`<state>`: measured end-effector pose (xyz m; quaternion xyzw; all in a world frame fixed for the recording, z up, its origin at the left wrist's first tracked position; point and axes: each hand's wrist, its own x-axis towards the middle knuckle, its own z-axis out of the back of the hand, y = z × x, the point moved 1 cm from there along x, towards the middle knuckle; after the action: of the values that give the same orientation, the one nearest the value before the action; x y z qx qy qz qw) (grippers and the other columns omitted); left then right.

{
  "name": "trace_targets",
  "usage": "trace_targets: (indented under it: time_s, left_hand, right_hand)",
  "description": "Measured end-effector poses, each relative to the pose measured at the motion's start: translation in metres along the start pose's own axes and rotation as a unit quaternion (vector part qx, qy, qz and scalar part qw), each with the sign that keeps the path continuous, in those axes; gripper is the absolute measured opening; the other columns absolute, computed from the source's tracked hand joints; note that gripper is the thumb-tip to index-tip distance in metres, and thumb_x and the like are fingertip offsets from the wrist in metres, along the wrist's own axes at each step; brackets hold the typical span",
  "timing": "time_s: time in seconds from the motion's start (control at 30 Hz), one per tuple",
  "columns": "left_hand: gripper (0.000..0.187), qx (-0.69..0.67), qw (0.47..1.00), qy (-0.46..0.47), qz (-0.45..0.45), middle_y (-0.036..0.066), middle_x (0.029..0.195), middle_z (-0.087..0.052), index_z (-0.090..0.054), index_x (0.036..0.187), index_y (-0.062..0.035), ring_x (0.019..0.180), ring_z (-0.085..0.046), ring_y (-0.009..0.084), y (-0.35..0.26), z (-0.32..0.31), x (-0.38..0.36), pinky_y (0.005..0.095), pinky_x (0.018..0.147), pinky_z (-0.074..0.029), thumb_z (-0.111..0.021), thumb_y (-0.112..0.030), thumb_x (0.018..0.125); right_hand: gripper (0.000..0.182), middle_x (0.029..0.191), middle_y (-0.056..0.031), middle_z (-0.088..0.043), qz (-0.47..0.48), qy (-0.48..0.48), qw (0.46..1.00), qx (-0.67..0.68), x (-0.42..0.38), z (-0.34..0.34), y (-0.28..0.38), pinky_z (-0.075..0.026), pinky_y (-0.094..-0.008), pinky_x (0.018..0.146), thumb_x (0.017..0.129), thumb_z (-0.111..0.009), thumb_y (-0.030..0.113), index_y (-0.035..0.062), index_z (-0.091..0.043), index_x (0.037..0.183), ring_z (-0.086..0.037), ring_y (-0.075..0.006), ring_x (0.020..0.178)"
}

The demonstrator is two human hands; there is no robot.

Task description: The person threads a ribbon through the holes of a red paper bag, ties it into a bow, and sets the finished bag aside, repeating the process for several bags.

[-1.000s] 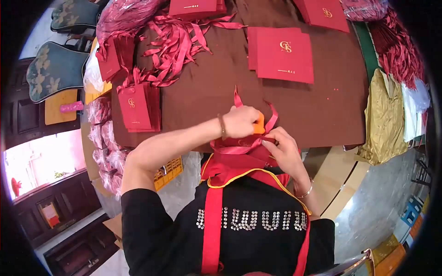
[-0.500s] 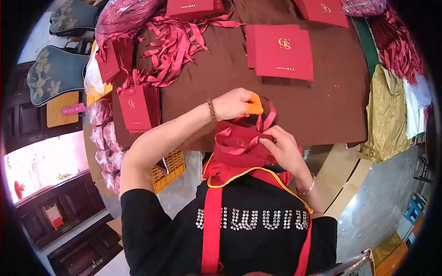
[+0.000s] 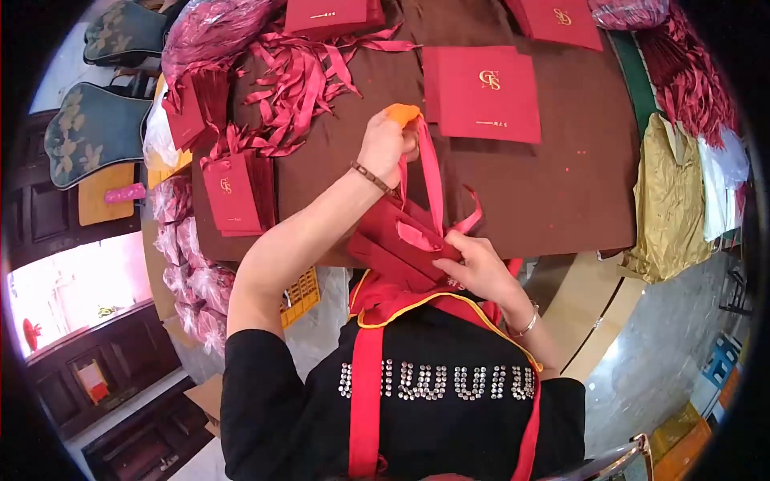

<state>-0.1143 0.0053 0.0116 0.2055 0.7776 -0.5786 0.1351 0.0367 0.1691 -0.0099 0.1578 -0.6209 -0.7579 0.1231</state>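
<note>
A dark red paper gift bag point(image 3: 399, 250) lies tilted at the table's front edge, against my red apron. My left hand point(image 3: 391, 143), with an orange cover on a finger, is closed on the red ribbon point(image 3: 431, 172) and holds it up above the bag. The ribbon runs taut from these fingers down to the bag's top. My right hand point(image 3: 479, 263) pinches the bag's right side near its upper edge. Close to its fingers, a loose ribbon end point(image 3: 472, 215) sticks up. My right fingers partly hide the bag.
Flat red bags point(image 3: 489, 96) with gold lettering lie ahead on the brown tablecloth point(image 3: 553, 196). At the left are a stack of small red bags point(image 3: 230, 196) and a heap of ribbons point(image 3: 298, 76). Gold wrapping point(image 3: 670, 208) hangs at the right, with a carton point(image 3: 589, 305) below.
My left hand has moved up and away from the bag, drawing the ribbon out taut. My right hand stays at the bag, which now lies more tilted.
</note>
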Motion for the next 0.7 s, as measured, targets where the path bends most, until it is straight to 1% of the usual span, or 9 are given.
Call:
trace_targets:
  time_s: [0.1, 0.2, 0.33, 0.4, 0.47, 0.53, 0.57, 0.63, 0.7]
  left_hand:
    - [0.014, -0.031, 0.999, 0.003, -0.001, -0.004, 0.065, -0.052, -0.058, 0.079, -0.0105, 0.048, -0.04, 0.0053, -0.001, 0.006, 0.002, 0.0211, 0.044, -0.032, -0.054, -0.021, 0.088]
    - [0.013, -0.07, 0.996, -0.062, -0.005, -0.004, 0.064, -0.051, -0.058, 0.078, -0.0101, 0.046, -0.038, 0.0059, -0.008, 0.009, 0.013, 0.0222, 0.044, -0.032, -0.055, -0.018, 0.087]
    - [0.013, -0.061, 0.996, -0.048, -0.052, -0.003, 0.062, -0.049, -0.058, 0.078, -0.0076, 0.044, -0.039, 0.0085, -0.018, 0.02, 0.021, 0.0241, 0.042, -0.034, -0.056, -0.017, 0.086]
    - [0.011, -0.073, 0.994, -0.051, -0.064, -0.003, 0.061, -0.049, -0.06, 0.08, -0.0055, 0.045, -0.039, 0.0074, -0.021, 0.016, 0.02, 0.0221, 0.042, -0.032, -0.055, -0.014, 0.086]
    - [0.008, 0.086, 0.985, -0.075, -0.129, -0.005, 0.061, -0.048, -0.062, 0.084, -0.0046, 0.047, -0.039, 0.0044, -0.028, 0.002, 0.009, 0.0204, 0.044, -0.03, -0.056, -0.01, 0.085]
    - [0.009, 0.142, 0.976, -0.054, -0.157, -0.007, 0.062, -0.049, -0.064, 0.087, -0.0043, 0.049, -0.038, 0.0019, -0.028, 0.0, 0.009, 0.0193, 0.045, -0.029, -0.057, -0.008, 0.085]
    - [0.009, 0.202, 0.966, -0.018, -0.159, -0.007, 0.064, -0.05, -0.065, 0.087, -0.0046, 0.05, -0.037, 0.0012, -0.029, -0.002, 0.005, 0.019, 0.045, -0.028, -0.057, -0.009, 0.085]
    - [0.01, 0.261, 0.954, 0.037, -0.146, -0.007, 0.069, -0.054, -0.066, 0.087, -0.0047, 0.054, -0.038, 0.0003, -0.031, -0.007, 0.002, 0.0177, 0.048, -0.027, -0.057, -0.008, 0.085]
    - [0.011, 0.256, 0.956, 0.044, -0.135, -0.007, 0.071, -0.056, -0.066, 0.088, -0.0044, 0.058, -0.041, 0.0007, -0.032, -0.004, 0.005, 0.0171, 0.051, -0.03, -0.056, -0.008, 0.086]
  right_hand:
    - [0.023, 0.058, -0.0102, -0.049, 0.014, 0.014, 1.0, 0.023, 0.005, 0.002, 0.008, -0.037, -0.0295, 0.044, 0.077, -0.069, 0.004, -0.0019, -0.047, 0.082, -0.046, -0.0114, 0.046]
    - [0.025, 0.056, -0.0115, -0.045, -0.012, 0.037, 0.999, 0.009, 0.006, 0.009, 0.011, -0.035, -0.0308, 0.044, 0.077, -0.068, 0.004, -0.0018, -0.044, 0.079, -0.044, -0.0116, 0.047]
    - [0.029, 0.055, -0.0122, -0.042, 0.001, 0.06, 0.998, -0.014, 0.006, 0.018, 0.027, -0.033, -0.0317, 0.044, 0.077, -0.068, 0.005, -0.0011, -0.04, 0.075, -0.043, -0.0115, 0.048]
    - [0.033, 0.056, -0.0135, -0.041, -0.074, 0.094, 0.992, 0.029, 0.004, 0.02, 0.028, -0.032, -0.0323, 0.045, 0.078, -0.068, 0.006, -0.0006, -0.037, 0.073, -0.04, -0.0115, 0.049]
    - [0.034, 0.056, -0.0142, -0.042, -0.044, 0.096, 0.994, 0.02, 0.006, 0.019, 0.027, -0.033, -0.0324, 0.045, 0.079, -0.069, 0.007, -0.0004, -0.036, 0.072, -0.039, -0.0126, 0.048]
    - [0.026, 0.067, -0.0225, -0.049, -0.03, 0.134, 0.991, -0.004, 0.006, 0.019, 0.025, -0.037, -0.0395, 0.051, 0.08, -0.065, 0.008, -0.0003, -0.041, 0.086, -0.047, -0.0348, 0.056]
    - [0.026, 0.067, -0.0225, -0.049, -0.032, 0.134, 0.99, -0.005, 0.007, 0.017, 0.023, -0.037, -0.0395, 0.051, 0.08, -0.065, 0.008, -0.0003, -0.041, 0.086, -0.047, -0.0348, 0.056]
    - [0.035, 0.056, -0.0137, -0.043, 0.004, 0.081, 0.997, -0.019, 0.009, 0.013, 0.021, -0.035, -0.0324, 0.046, 0.078, -0.069, 0.008, -0.0006, -0.036, 0.072, -0.045, -0.0165, 0.047]
    - [0.031, 0.061, -0.0136, -0.045, -0.002, 0.08, 0.996, -0.028, 0.008, 0.015, 0.02, -0.037, -0.0323, 0.049, 0.078, -0.069, 0.009, -0.0011, -0.04, 0.075, -0.047, -0.0177, 0.051]
